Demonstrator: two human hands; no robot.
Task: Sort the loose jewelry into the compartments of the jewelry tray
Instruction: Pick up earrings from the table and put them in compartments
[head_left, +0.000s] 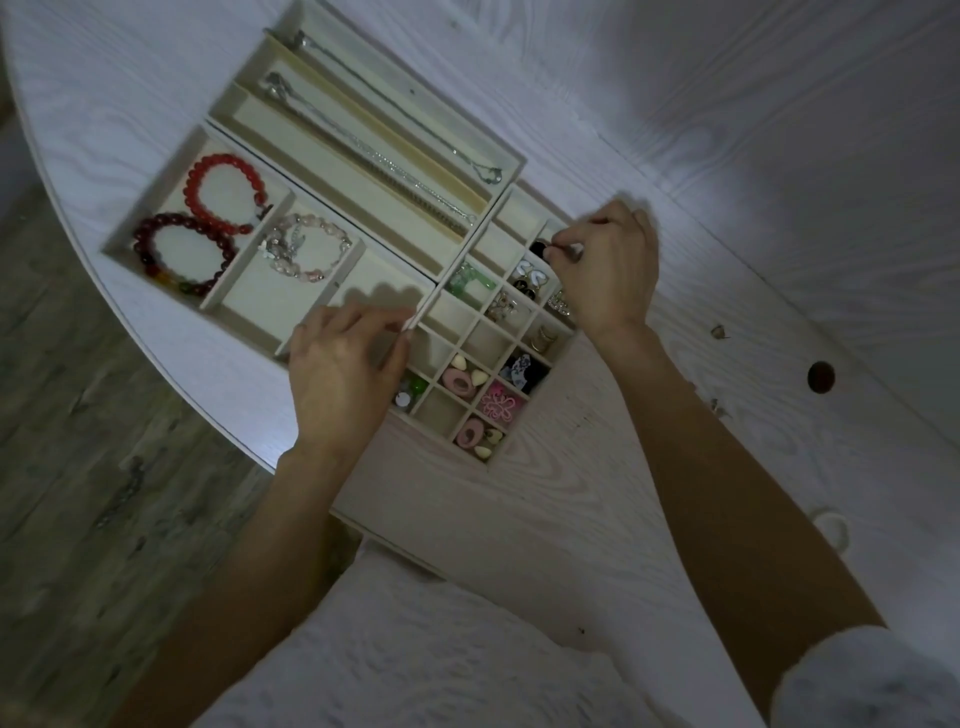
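Our right hand (605, 267) is curled over the far right corner of the jewelry tray (555, 358), its fingertips pinching a small dark bead-like piece (540, 249) just above one of the little square cells; what the piece is exactly we cannot tell in the dim light. Our left hand (345, 364) lies with loosely spread fingers on the tray's near left side, touching the divider wall between the gridded section and the bracelet section, holding nothing. The tray sits skewed on the tabletop (753, 156), its long slots running diagonally from the far left toward the right, with thin silver chains (395, 171) stretched along them. In the left compartments lie a red bead bracelet (223, 192), a dark red one (182, 254) and a pale pink one (309, 249). The tabletop is whitish woodgrain with a curved left edge, and grey plank floor (78, 415) shows beyond that edge.
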